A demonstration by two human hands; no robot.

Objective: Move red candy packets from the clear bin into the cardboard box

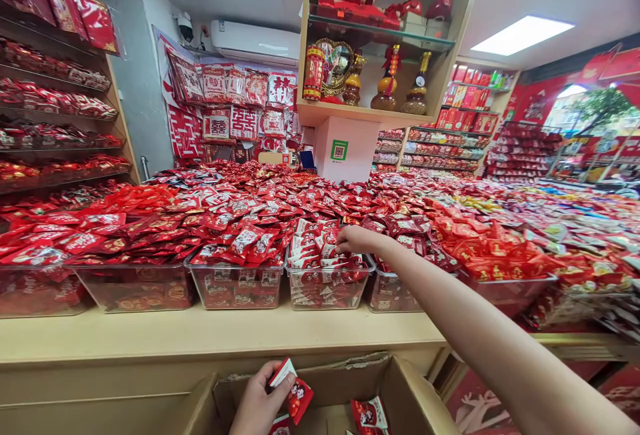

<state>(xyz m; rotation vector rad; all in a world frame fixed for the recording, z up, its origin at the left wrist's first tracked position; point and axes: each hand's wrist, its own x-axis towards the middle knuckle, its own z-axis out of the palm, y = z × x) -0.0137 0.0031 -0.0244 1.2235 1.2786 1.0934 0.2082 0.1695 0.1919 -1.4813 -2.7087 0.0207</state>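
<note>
Carefully, the left hand (260, 400) pinched a red-and-white packet (301, 396) or 2 over the carton (350, 373) at 6 o'clock; the right hand (361, 240) rested, fingers curled, grip untellable, over the clear bin (371, 267) towards 12; light edge pinches seemed best

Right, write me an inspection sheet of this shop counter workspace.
Surface: pale counter bearing a row of clear plastic bins.
Items being handled: red-and-white packet in hand; a similar packet inside the open cardboard box.
Clutter: red packets heaped above bin rims.
Hands: left hand pinches its packet over the box; right hand is at the packets in one bin, grip unclear.
Cables: nothing seen on the counter.
Surroundings: display cabinet, air conditioner.
</note>
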